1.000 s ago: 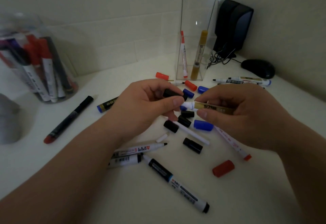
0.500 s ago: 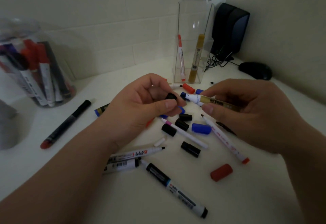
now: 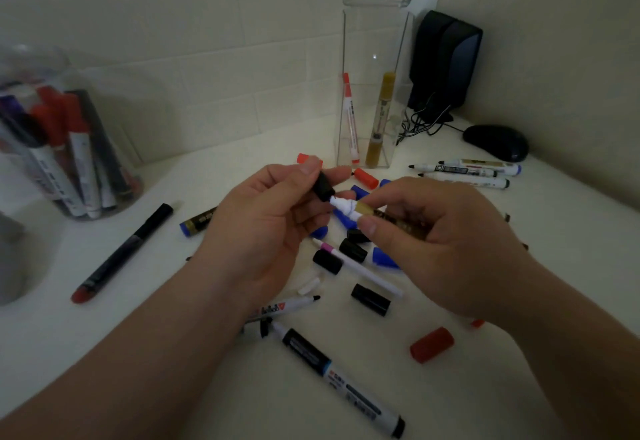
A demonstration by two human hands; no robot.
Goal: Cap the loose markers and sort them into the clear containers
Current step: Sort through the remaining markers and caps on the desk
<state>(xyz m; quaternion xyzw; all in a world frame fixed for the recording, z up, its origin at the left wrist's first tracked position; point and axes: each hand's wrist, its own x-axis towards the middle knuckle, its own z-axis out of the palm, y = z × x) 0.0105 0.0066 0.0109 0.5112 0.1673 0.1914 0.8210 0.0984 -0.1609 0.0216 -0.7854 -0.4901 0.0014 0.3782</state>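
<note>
Capping a gold marker above the tabletop (image 3: 214, 401).
Left hand (image 3: 263, 225) pinches a black cap (image 3: 323, 187) at the marker's white tip; right hand (image 3: 440, 249) grips the gold marker (image 3: 363, 209).

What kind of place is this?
Probably a desk in a home or office corner: a computer mouse and what looks like a black speaker with cables sit by the wall, and loose markers lie on the white desktop.

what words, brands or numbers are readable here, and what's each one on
None reads clearly.
Gold marker in the right hand: dark print, blurred.
Black cap in the left hand: no print visible.
White marker by the left wrist: red-and-black logo, illegible.
Black-labelled marker nearest the camera: print too small.
</note>
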